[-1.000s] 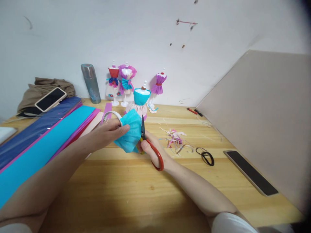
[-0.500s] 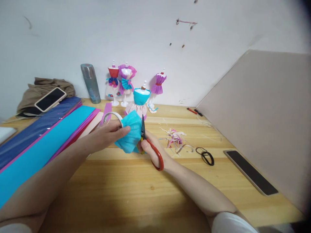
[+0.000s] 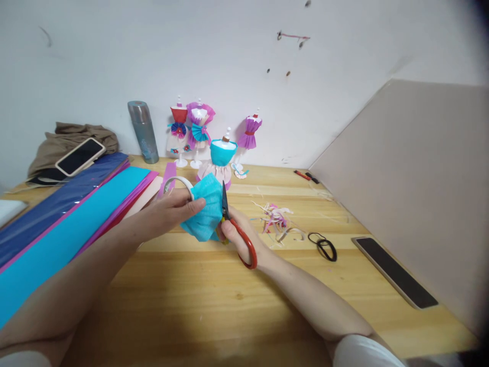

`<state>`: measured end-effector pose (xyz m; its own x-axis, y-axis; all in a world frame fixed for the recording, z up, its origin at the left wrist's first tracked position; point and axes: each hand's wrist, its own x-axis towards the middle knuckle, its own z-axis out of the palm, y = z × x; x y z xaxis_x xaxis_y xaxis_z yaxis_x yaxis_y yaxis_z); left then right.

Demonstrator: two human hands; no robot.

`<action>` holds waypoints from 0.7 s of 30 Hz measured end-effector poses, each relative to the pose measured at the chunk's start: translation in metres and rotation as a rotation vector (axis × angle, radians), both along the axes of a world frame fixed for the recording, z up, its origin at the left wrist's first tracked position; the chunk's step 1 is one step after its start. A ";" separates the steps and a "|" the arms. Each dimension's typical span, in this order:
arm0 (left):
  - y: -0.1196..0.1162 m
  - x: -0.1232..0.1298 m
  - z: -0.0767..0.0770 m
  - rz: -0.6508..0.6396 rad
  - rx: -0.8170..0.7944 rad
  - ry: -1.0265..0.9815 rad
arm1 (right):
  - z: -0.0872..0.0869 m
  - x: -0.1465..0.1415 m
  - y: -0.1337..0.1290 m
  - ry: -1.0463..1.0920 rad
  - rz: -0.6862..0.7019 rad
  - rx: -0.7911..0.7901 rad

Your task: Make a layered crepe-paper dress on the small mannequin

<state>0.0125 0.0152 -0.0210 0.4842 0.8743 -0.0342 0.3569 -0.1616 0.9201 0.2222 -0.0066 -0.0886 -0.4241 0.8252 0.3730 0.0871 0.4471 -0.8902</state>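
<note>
Pale wall (image 3: 214, 56) backs the wooden table (image 3: 244, 316); above it, our left hand (image 3: 173, 211) pinches pleated blue paper (image 3: 208, 211), and our right hand (image 3: 239, 237) grips red-handled scissors (image 3: 225, 208) at the paper's right edge. Hardly anything has shifted over the past second, so cutting seems paused.

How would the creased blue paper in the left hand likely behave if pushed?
The blue paper looks thin and creased, so it would probably bend rather than resist. Its fanned lower edge extends beyond the left hand, so it may crumple easily.
</note>
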 end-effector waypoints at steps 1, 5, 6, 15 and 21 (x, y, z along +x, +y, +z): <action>0.000 0.000 0.000 -0.002 -0.004 0.001 | 0.000 0.000 0.000 0.000 0.000 -0.004; 0.000 0.000 0.001 0.005 0.011 0.002 | 0.000 0.000 -0.001 0.010 0.000 -0.004; 0.000 0.000 0.000 0.007 0.019 0.002 | 0.000 0.000 -0.001 0.013 0.000 -0.005; 0.000 0.000 0.001 0.025 0.038 0.024 | -0.001 0.000 -0.001 0.011 -0.005 -0.022; 0.001 -0.002 0.002 -0.005 0.055 0.069 | -0.002 -0.001 -0.002 0.022 -0.018 -0.055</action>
